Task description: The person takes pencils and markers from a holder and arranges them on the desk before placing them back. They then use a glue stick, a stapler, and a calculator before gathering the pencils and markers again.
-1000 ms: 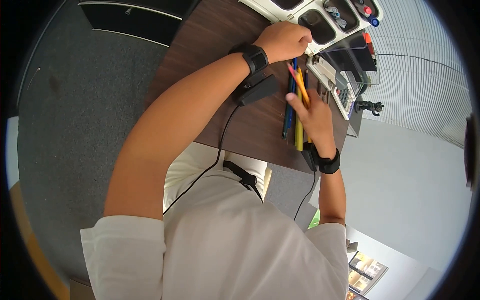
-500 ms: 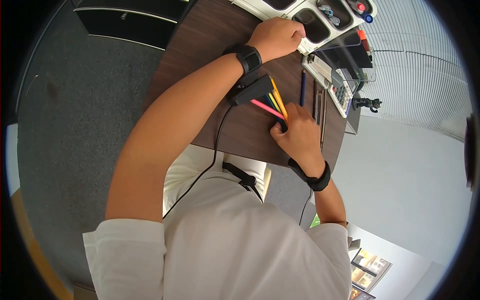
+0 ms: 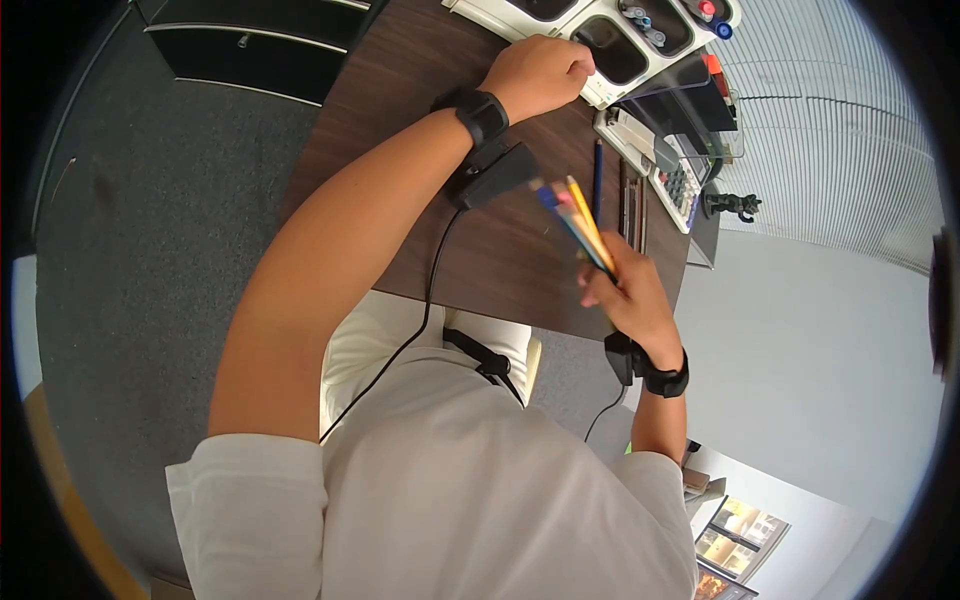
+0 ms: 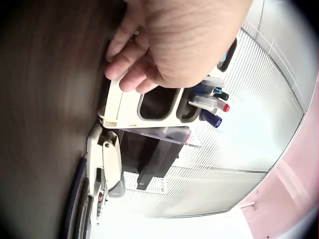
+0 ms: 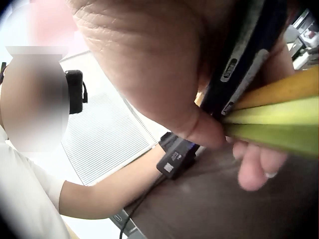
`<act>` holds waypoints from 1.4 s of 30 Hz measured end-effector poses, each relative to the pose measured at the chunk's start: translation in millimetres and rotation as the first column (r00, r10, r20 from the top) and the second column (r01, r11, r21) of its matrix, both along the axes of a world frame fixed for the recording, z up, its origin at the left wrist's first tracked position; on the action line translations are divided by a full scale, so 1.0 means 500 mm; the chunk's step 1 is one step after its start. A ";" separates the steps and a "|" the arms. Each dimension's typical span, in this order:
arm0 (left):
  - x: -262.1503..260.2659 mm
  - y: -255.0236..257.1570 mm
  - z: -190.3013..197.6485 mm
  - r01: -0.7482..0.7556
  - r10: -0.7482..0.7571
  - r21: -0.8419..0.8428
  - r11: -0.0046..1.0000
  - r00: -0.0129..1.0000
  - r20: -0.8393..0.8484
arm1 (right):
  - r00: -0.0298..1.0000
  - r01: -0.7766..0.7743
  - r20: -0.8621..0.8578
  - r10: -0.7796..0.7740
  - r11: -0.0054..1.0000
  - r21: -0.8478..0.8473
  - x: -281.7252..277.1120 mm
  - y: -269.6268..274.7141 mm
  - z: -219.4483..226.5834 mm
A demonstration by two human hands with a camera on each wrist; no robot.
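Observation:
My right hand [image 3: 640, 298] grips a bundle of coloured pencils [image 3: 588, 228] above the table's near right part. Their tips point up and away, toward the left. In the right wrist view, dark pencils [image 5: 239, 69] with name labels cross yellow and green ones [image 5: 279, 115] between thumb and fingers. My left hand [image 3: 537, 75] is at the near edge of a white desk organizer [image 3: 597, 96] with dark compartments. Its fingers [image 4: 127, 62] are loosely curled and overlap the organizer's side in the left wrist view, with nothing between them.
A dark blue pencil [image 3: 598, 180] and several brown or dark ones [image 3: 642, 215] lie on the brown table [image 3: 480, 260]. Beyond them are a stapler [image 3: 632, 135] and a calculator [image 3: 680, 190]. Pens [image 3: 642, 25] stand in the organizer. A black cable [image 3: 430, 290] runs from my left wrist.
My right hand has gathered the coloured pencils from the table, first holding them low toward the left, then lifting and turning them. My left hand has stayed by the organizer.

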State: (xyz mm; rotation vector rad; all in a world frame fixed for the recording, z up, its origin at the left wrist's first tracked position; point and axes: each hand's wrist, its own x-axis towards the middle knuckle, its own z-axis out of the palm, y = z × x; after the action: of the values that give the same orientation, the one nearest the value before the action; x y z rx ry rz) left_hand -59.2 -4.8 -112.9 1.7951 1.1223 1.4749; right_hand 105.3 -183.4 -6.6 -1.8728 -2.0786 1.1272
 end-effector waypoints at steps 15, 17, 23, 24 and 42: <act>0.000 -0.003 -0.002 0.012 -0.010 0.038 0.999 0.998 -0.067 | 0.820 0.494 -0.400 -0.410 0.860 0.129 0.042 0.048 -0.003; 0.002 -0.004 -0.004 0.023 -0.020 0.043 0.999 0.997 -0.077 | 0.842 0.494 -0.331 -0.426 0.856 0.154 0.049 0.056 -0.003; -0.001 -0.006 -0.001 0.024 -0.020 0.031 0.999 0.990 -0.137 | 0.920 0.148 0.293 -0.260 0.923 0.354 0.050 0.072 -0.074; -0.002 -0.006 -0.001 0.019 -0.015 0.030 0.999 0.991 -0.135 | 0.915 0.327 0.209 -0.345 0.938 0.119 0.041 0.073 -0.067; 0.003 -0.004 -0.001 0.024 -0.016 0.045 0.999 0.984 -0.178 | 0.433 0.468 -0.901 -0.018 0.859 0.207 0.019 0.077 -0.016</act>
State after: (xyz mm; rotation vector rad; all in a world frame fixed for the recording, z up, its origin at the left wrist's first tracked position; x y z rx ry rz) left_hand -57.8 -7.0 -113.3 1.9975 1.1597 1.3611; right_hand 115.0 -144.8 -14.8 -0.9394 -1.2078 1.0715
